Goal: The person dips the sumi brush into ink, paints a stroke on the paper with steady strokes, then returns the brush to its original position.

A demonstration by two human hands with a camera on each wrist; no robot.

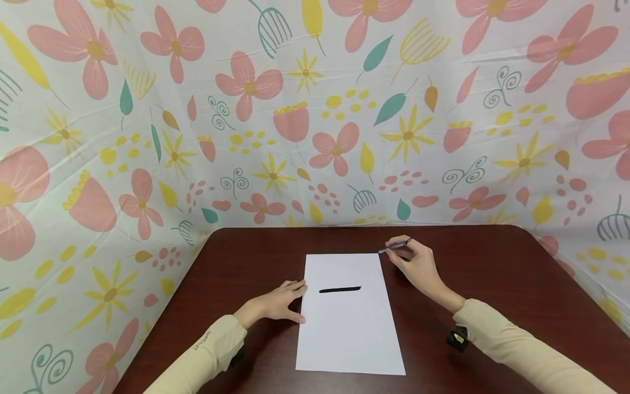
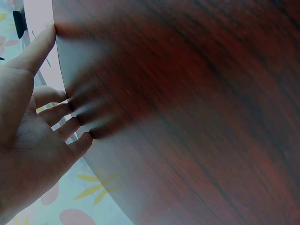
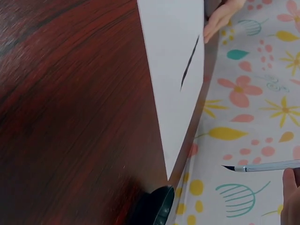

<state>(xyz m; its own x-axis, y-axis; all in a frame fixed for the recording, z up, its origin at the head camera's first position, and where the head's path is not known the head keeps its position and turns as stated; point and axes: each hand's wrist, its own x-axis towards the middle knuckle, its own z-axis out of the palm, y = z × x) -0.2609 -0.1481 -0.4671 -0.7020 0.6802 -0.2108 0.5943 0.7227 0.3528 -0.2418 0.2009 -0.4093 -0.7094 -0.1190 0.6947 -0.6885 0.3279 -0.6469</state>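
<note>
A white sheet of paper (image 1: 346,339) lies on the dark wooden table, with one thick black stroke (image 1: 339,289) across its upper half. My left hand (image 1: 280,302) touches the sheet's left edge, fingers and thumb spread; the left wrist view shows the fingertips (image 2: 84,139) along that edge. Beyond the sheet's top right corner, my right hand (image 1: 417,266) pinches a slim paintbrush (image 3: 267,166) above the table. The brush's pointed tip is black, and it is apart from the paper. Below the right hand stands a glossy black dish (image 3: 157,208), mostly hidden by that hand in the head view.
The reddish-brown table (image 1: 246,257) has rounded far corners. A flower-printed cloth (image 1: 295,137) hangs right behind it and along the left side. A dark device (image 1: 459,338) sits under the right sleeve's cuff.
</note>
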